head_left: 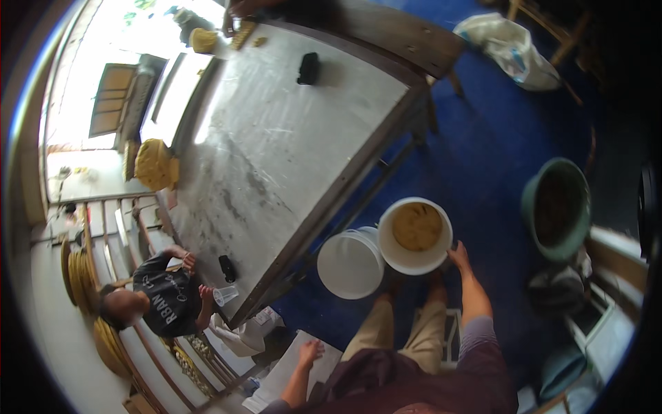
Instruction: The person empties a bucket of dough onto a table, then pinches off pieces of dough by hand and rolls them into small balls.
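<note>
one open white bucket (417,261), right of center of frame, yellow contents (417,226) inside. second white bucket (350,265) just left, maybe parked close for reach; cannot tell lid or inside. right hand (458,257) grasping open bucket's right rim, fingers seem hooked on, likely to steady it; base hidden. left hand (312,352), bottom of frame: released, loosely curled, nothing seen in it. pale lettering on co-worker's dark shirt (167,298), lower left; no label readable on buckets.
</note>
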`<state>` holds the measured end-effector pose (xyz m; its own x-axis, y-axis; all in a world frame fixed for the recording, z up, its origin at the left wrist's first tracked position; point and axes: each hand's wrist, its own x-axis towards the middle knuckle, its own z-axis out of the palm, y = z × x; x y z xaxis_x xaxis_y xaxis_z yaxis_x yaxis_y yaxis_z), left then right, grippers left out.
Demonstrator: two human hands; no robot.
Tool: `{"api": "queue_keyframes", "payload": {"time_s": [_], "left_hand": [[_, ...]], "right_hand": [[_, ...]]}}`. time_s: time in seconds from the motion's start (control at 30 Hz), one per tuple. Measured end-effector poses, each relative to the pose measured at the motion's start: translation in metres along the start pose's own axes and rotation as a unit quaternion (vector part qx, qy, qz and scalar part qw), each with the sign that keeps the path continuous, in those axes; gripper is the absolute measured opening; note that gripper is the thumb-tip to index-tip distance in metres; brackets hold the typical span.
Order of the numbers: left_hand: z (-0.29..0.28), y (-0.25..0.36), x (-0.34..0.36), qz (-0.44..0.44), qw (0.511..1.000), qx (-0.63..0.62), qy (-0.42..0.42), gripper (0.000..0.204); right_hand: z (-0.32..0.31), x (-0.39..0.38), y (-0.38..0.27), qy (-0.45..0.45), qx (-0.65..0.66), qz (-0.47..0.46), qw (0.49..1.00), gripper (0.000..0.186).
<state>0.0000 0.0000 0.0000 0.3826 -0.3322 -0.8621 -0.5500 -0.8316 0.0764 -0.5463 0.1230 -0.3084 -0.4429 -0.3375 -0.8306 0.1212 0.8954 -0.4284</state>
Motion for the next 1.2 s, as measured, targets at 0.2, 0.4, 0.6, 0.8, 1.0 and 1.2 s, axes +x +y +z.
{"api": "queue_keyframes", "payload": {"time_s": [0.2, 0.4, 0.6, 0.8, 1.0, 1.2], "left_hand": [[0.076, -0.036, -0.030, -0.104, 0.994, 0.034, -0.004, 0.033], [0.120, -0.031, -0.046, -0.121, 0.992, -0.027, 0.006, 0.036], [0.161, 0.025, -0.064, -0.023, 0.998, -0.047, -0.023, 0.038], [0.196, 0.052, -0.057, 0.139, 0.987, 0.078, -0.036, 0.039], [0.235, 0.099, -0.094, 0.290, 0.934, 0.206, -0.042, 0.040], [0.302, 0.149, -0.160, 0.566, 0.762, 0.311, 0.036, 0.077]], "right_hand": [[0.017, 0.085, 0.005, 0.034, 0.006, -0.072, 0.997, 0.085], [-0.003, 0.111, -0.007, 0.003, -0.060, 0.025, 0.998, 0.059], [-0.012, 0.100, -0.029, -0.052, -0.039, -0.083, 0.994, 0.044], [0.022, 0.066, -0.037, 0.001, -0.043, -0.094, 0.995, 0.054], [0.004, -0.030, -0.076, 0.072, -0.077, -0.057, 0.993, 0.064], [-0.116, -0.142, -0.118, 0.120, -0.108, 0.010, 0.987, 0.055]]}}
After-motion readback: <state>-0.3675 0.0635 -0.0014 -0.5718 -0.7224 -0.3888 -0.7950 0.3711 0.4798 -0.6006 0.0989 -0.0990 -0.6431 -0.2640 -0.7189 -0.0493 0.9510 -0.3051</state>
